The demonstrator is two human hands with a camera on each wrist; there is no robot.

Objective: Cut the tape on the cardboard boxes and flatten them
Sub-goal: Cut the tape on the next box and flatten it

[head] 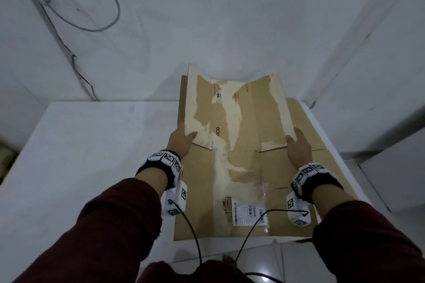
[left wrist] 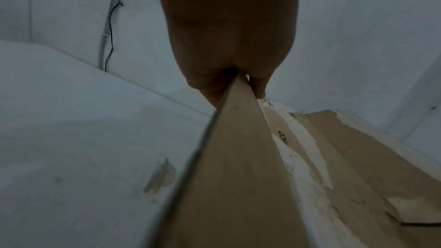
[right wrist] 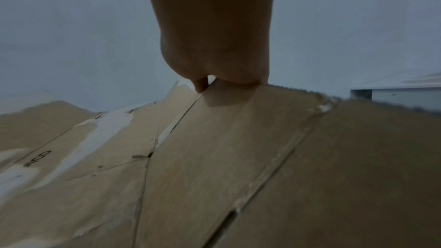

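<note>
A flattened brown cardboard box [head: 248, 181] with torn pale patches and a shipping label [head: 249, 212] lies on the right part of a white table [head: 80, 145]. Its far flaps [head: 236, 110] are raised off the table. My left hand [head: 182, 139] pinches the left flap's edge, thumb on top; the left wrist view shows the cardboard [left wrist: 238, 157] caught between thumb and fingers of that hand [left wrist: 229, 48]. My right hand [head: 297, 145] grips the right flap's edge, and in the right wrist view this hand [right wrist: 214, 44] sits at the cardboard's [right wrist: 238, 157] rim.
White walls enclose the table at the back and right. A grey cable [head: 101, 14] loops on the back wall and a thin black wire [head: 78, 71] runs down to the table. More cardboard [head: 305, 126] lies under the box. A tiled floor [head: 276, 262] shows below.
</note>
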